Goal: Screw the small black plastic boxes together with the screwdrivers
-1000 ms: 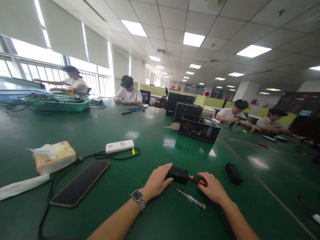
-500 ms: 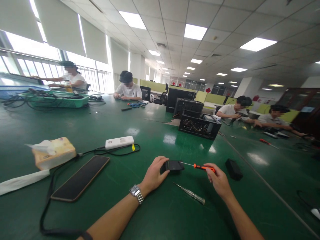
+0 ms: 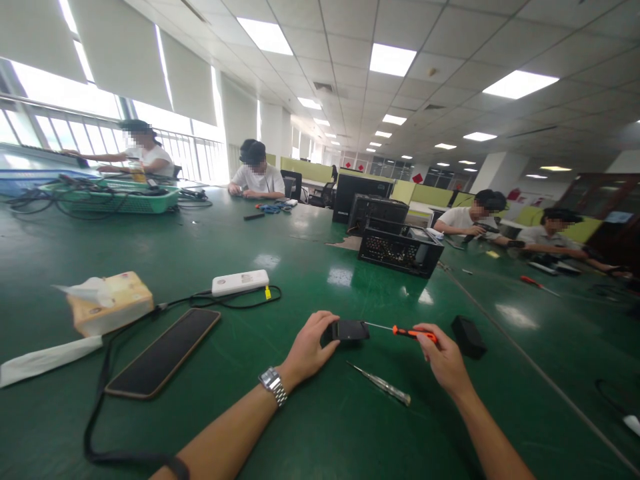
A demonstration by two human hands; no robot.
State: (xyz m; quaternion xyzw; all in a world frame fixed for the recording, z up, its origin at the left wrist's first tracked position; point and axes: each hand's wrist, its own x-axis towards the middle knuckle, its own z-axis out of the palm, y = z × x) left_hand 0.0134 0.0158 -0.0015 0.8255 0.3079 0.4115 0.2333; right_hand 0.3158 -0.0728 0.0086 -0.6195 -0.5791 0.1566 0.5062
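My left hand (image 3: 310,347), with a metal watch on its wrist, grips a small black box (image 3: 350,330) and holds it tipped up on the green table (image 3: 310,267). My right hand (image 3: 443,357) pinches the orange handle of a thin screwdriver (image 3: 400,331). Its metal tip points left and meets the right side of the box. A second screwdriver with a silver handle (image 3: 383,385) lies on the table just below the two hands.
Another small black box (image 3: 469,337) lies right of my right hand. A phone (image 3: 165,350), a white power bank (image 3: 240,282) with cable and a tissue pack (image 3: 110,303) sit to the left. An open computer case (image 3: 400,250) stands behind. Several people work at the table's far sides.
My left hand lifted the black box from flat on the table and tipped it up. My right hand raised the orange screwdriver and brought its tip to the box.
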